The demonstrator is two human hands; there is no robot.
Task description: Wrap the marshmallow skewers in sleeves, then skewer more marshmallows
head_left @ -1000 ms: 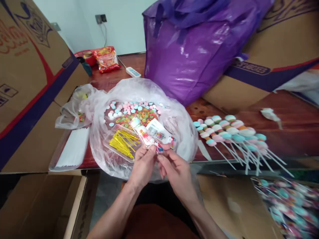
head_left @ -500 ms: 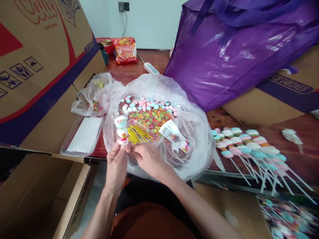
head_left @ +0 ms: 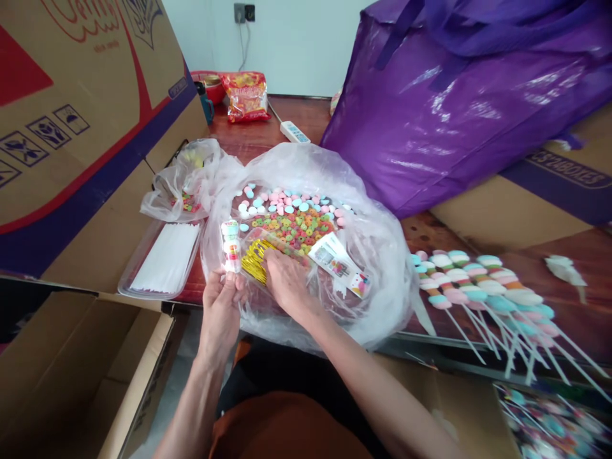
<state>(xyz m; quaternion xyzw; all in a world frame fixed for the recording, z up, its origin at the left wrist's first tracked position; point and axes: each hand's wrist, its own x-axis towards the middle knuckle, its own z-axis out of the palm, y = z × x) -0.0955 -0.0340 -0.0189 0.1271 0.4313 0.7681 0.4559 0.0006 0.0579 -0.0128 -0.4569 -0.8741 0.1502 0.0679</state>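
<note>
My left hand (head_left: 222, 296) is closed on the bottom of a marshmallow stick (head_left: 231, 245) in a clear printed wrapper, holding it upright. Reaching into a clear tray, my right hand (head_left: 289, 280) has its fingertips curled down onto the yellow twist ties (head_left: 255, 258); the tips are partly hidden among them. Beyond the ties are colourful ring-shaped candies (head_left: 301, 226), and behind those loose pink, white and blue marshmallows (head_left: 287, 201). Printed wrappers (head_left: 337, 261) lie to the right of the rings, all on a spread clear plastic bag (head_left: 387, 255).
A tray of white sticks (head_left: 165, 258) stands left, near a big carton (head_left: 95, 159). On the right lie several marshmallow skewers (head_left: 482, 280), below a purple bag (head_left: 444, 108). An open box (head_left: 71, 370) sits lower left; finished-looking pops (head_left: 554, 421) fill a container lower right.
My right hand has left the wrapped stick's base and moved right and forward onto the yellow twist ties. My left hand still holds the wrapped stick.
</note>
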